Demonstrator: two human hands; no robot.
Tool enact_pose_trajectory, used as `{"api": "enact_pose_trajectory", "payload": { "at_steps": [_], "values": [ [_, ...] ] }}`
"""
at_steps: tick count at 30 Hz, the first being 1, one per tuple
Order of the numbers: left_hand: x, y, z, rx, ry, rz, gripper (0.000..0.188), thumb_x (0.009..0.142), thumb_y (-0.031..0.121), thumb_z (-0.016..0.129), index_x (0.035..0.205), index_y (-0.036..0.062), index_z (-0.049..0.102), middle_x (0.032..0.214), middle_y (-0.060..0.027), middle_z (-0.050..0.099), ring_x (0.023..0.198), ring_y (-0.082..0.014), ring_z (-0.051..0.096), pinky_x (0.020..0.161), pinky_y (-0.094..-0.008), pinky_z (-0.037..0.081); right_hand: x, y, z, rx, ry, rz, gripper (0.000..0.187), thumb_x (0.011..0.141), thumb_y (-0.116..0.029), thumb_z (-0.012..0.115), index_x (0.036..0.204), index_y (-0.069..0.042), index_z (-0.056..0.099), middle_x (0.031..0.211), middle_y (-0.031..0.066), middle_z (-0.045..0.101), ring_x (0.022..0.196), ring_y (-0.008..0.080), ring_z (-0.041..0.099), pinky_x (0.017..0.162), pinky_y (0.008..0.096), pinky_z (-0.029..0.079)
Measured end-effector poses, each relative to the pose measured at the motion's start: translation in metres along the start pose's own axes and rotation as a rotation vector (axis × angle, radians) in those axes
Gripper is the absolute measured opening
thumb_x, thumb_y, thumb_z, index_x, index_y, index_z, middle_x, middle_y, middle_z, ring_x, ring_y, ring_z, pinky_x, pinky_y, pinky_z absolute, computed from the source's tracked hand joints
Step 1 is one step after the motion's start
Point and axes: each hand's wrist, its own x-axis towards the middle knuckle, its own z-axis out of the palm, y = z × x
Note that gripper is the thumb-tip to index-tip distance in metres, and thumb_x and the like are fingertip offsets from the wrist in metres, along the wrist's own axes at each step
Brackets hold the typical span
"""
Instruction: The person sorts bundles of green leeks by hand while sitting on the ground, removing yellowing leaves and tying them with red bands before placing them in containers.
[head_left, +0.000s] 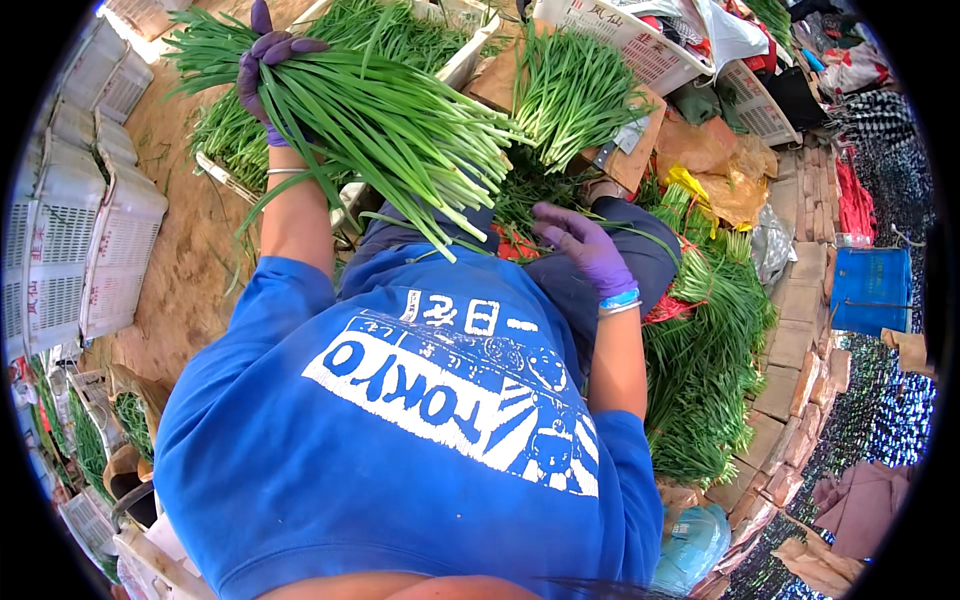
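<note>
My left hand (258, 75), in a purple glove, is wrapped round a big bunch of garlic chives (400, 125) near its leafy end. The bunch is raised over my left knee, its pale cut ends pointing toward my lap. Above my right thigh is my right hand (585, 250), gloved in purple too, with its fingers apart and nothing in them. Another heap of garlic chives (575, 90) lies on a wooden board (640, 150) in front of me, a metal plate (630, 133) fixed at its edge.
To my right, tied bundles of garlic chives (700, 370) are piled beside a brick edging (785, 370). White crates (125, 230) stand stacked at the left. More chives fill a crate (465, 60) ahead. A yellow plastic bag (720, 185) and a blue bucket (872, 290) are at the right.
</note>
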Motion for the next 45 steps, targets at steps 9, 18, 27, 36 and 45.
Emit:
{"api": "enact_pose_trajectory", "payload": {
  "at_steps": [9, 18, 27, 36, 45],
  "values": [
    [-0.001, -0.012, 0.004, 0.066, 0.075, 0.004, 0.056, 0.078, 0.007, 0.054, 0.131, 0.0051, 0.035, 0.081, 0.0095, 0.053, 0.077, -0.0047, 0.052, 0.087, -0.0261, 0.034, 0.041, -0.029, 0.046, 0.015, -0.144, 0.097, 0.039, 0.080, -0.008, 0.057, 0.117, 0.002, 0.049, 0.096, 0.0101, 0.060, 0.087, 0.0156, 0.057, 0.071, 0.0259, 0.046],
    [-0.002, -0.006, 0.004, 0.016, -0.005, -0.029, 0.054, 0.082, 0.011, 0.047, 0.134, 0.0081, 0.031, 0.083, 0.0064, 0.049, 0.080, -0.0071, 0.050, 0.089, -0.0300, 0.031, 0.001, 0.016, 0.004, -0.772, 0.252, -0.181, 0.036, 0.080, -0.011, 0.059, 0.112, 0.002, 0.053, 0.112, 0.0118, 0.056, 0.106, 0.0194, 0.051, 0.091, 0.0300, 0.039],
    [0.000, -0.036, 0.001, 0.111, 0.017, -0.094, 0.061, 0.083, 0.014, 0.045, 0.138, 0.0089, 0.019, 0.084, 0.0035, 0.047, 0.080, -0.0092, 0.047, 0.089, -0.0337, 0.032, 0.037, -0.031, 0.080, 0.780, 0.055, -0.017, 0.036, 0.079, -0.001, 0.058, 0.114, 0.004, 0.048, 0.105, 0.0120, 0.058, 0.092, 0.0183, 0.058, 0.082, 0.0290, 0.047],
    [-0.006, -0.037, -0.003, 0.242, 0.077, -0.149, 0.062, 0.080, 0.013, 0.050, 0.136, 0.0075, 0.024, 0.078, 0.0064, 0.044, 0.077, -0.0066, 0.046, 0.087, -0.0310, 0.032, 0.043, -0.011, 0.096, 0.865, 0.229, -0.069, 0.031, 0.085, -0.008, 0.051, 0.115, 0.000, 0.049, 0.103, 0.0110, 0.059, 0.093, 0.0211, 0.059, 0.079, 0.0334, 0.050],
    [-0.014, -0.038, -0.010, 0.218, 0.134, -0.118, 0.062, 0.081, 0.013, 0.050, 0.136, 0.0074, 0.024, 0.080, 0.0053, 0.045, 0.077, -0.0072, 0.046, 0.088, -0.0319, 0.031, 0.030, -0.023, 0.100, 1.083, 0.289, -0.137, 0.021, 0.082, -0.005, 0.053, 0.102, -0.001, 0.057, 0.094, 0.0105, 0.062, 0.084, 0.0233, 0.062, 0.073, 0.0363, 0.053]
  ]
}}
